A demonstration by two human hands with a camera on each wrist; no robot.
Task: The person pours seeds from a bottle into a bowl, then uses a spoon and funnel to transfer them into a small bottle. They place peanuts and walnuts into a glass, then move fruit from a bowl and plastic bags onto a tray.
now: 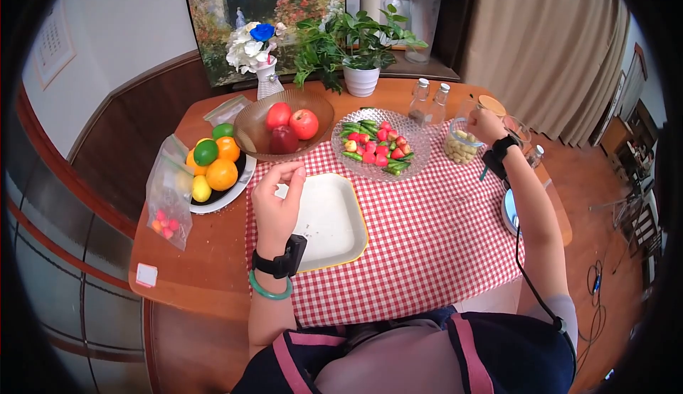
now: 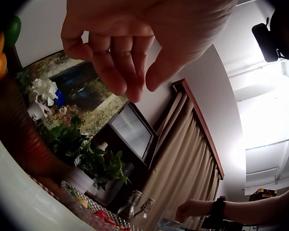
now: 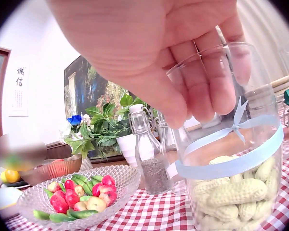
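Above the left part of a white tray (image 1: pixel 331 230) is my left hand (image 1: pixel 276 205), palm inward, fingers loosely bent and thumb near the fingertips. Seen from the left wrist, nothing shows between the fingers of that hand (image 2: pixel 139 38). Small dark specks lie in the tray. At the mouth of a glass jar of peanuts (image 1: pixel 461 151) is my right hand (image 1: pixel 486 126). In the right wrist view its fingers show through the glass (image 3: pixel 277 113), above a pale blue ribbon (image 3: pixel 231 161) and the peanuts (image 3: pixel 238 192); no item shows in this hand (image 3: pixel 154 48).
A glass plate (image 1: pixel 341 163) of small red fruits and green peppers stands behind the tray. Left of it are a brown bowl (image 1: pixel 245 134) with red fruit, citrus on a plate (image 1: pixel 238 195) and a plastic bag (image 1: pixel 160 180). Two stoppered bottles (image 1: pixel 437 102) stand near the jar.
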